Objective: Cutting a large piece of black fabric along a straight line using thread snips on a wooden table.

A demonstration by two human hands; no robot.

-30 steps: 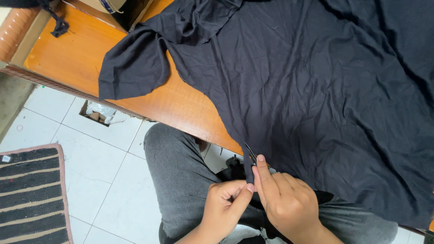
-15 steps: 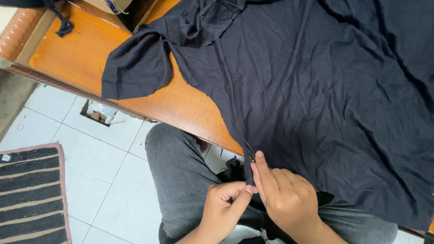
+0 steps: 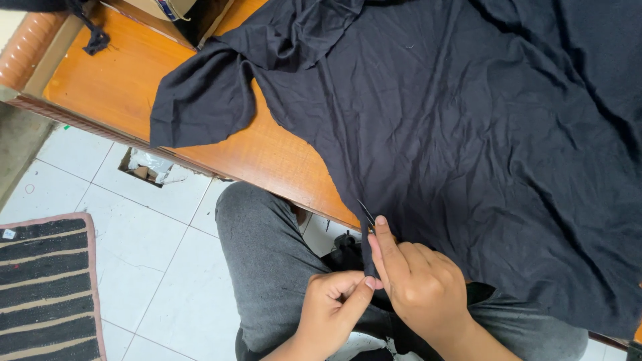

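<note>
A large black garment [image 3: 468, 134] lies spread over an orange wooden table [image 3: 120, 87], one sleeve [image 3: 200, 100] reaching left. Its lower hem hangs off the table's near edge. My right hand [image 3: 414, 281] pinches that hem and holds a small thin pointed tool [image 3: 366, 214], its tip lying against the cloth. My left hand [image 3: 334, 304] is just below, thumb and fingers closed on the hanging edge of the same fabric. Both hands touch each other over my lap.
My legs in grey trousers [image 3: 267, 254] are under the table edge. A striped mat [image 3: 47, 287] lies on the white tiled floor at the left. A hole in the floor tiles [image 3: 144, 167] shows near the table. A cardboard box [image 3: 174, 10] stands at the table's far side.
The view has shifted slightly, so the garment and table sit a little further right. My hands stay on the hem with only small finger movement.
</note>
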